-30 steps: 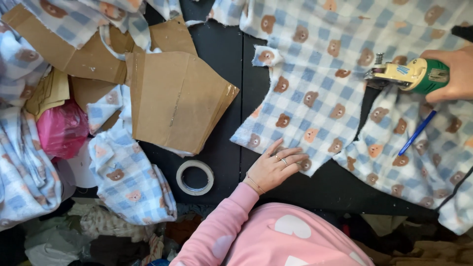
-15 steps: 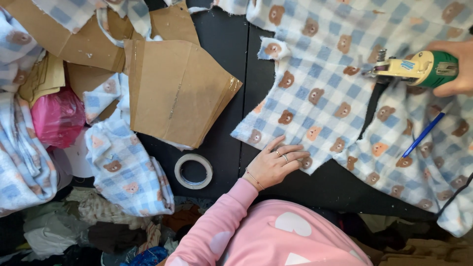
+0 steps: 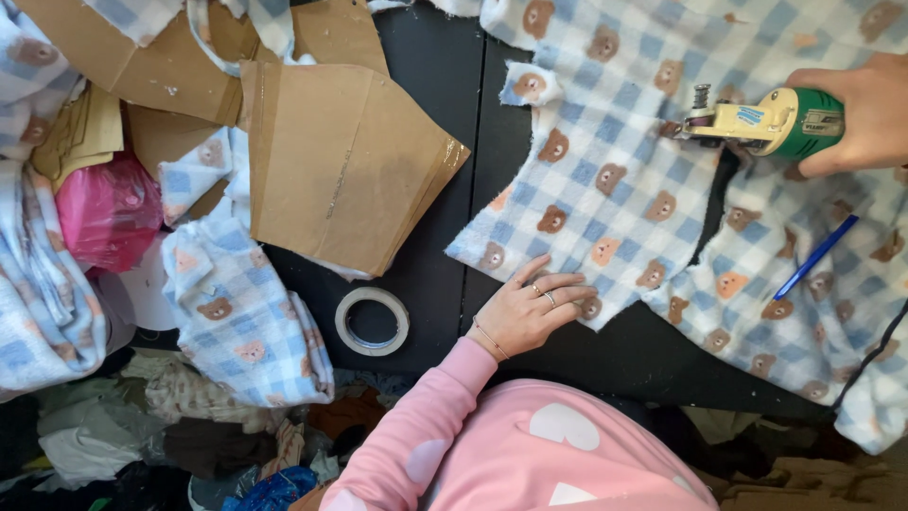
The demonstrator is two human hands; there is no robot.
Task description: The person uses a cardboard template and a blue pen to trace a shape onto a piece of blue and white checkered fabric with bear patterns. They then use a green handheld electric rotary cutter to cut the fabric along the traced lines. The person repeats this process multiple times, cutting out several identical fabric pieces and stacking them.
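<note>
My left hand [image 3: 532, 308], in a pink sleeve, lies flat with fingers spread on the lower edge of a blue-and-white checked fabric with bear prints [image 3: 624, 161], pressing it onto the black table [image 3: 454, 132]. My right hand [image 3: 856, 112] grips a green and cream electric fabric cutter [image 3: 757, 121] at the upper right. The cutter's head rests on the fabric at the top of a dark cut slit that runs down from it. A blue pen [image 3: 815, 257] lies on the fabric below the cutter.
Brown cardboard pattern pieces [image 3: 345, 166] lie at the upper left, partly over cut pieces of the same fabric [image 3: 236, 312]. A roll of clear tape [image 3: 373, 321] sits near my left hand. A pink bag [image 3: 109, 210] and heaped scraps [image 3: 113, 426] fill the left side.
The cutter in my right hand has moved a little up along the fabric, lengthening the slit. My left hand stays pressed on the fabric edge.
</note>
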